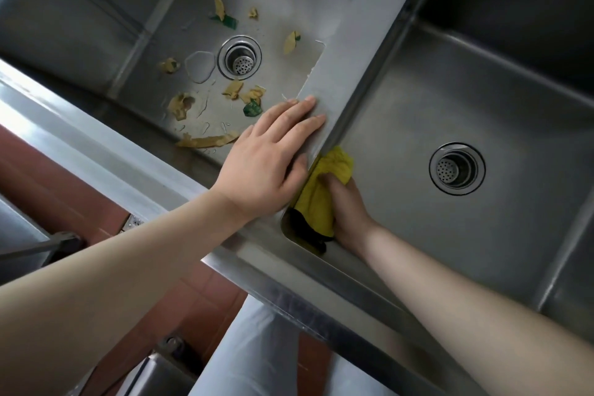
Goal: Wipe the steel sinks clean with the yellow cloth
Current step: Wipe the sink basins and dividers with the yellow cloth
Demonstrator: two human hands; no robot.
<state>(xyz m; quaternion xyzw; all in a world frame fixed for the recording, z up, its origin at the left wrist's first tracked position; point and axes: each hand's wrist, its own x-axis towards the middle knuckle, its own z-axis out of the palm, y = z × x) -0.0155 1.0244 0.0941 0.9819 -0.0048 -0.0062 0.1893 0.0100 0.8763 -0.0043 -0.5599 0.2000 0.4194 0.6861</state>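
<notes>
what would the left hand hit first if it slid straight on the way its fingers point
Probably nothing soon: the left hand lies flat on the steel divider between the two sinks, fingers pointing along it toward the back. The strip ahead looks bare as far as the picture shows; depth there is unclear.

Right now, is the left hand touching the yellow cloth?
Cannot tell. In the head view the left hand lies flat on the divider, its thumb right beside the cloth that the right hand grips; no gap or contact shows.

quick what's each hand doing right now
Left hand: open, flat on the steel divider between the sinks.
Right hand: closed, holding the crumpled yellow cloth.
</notes>
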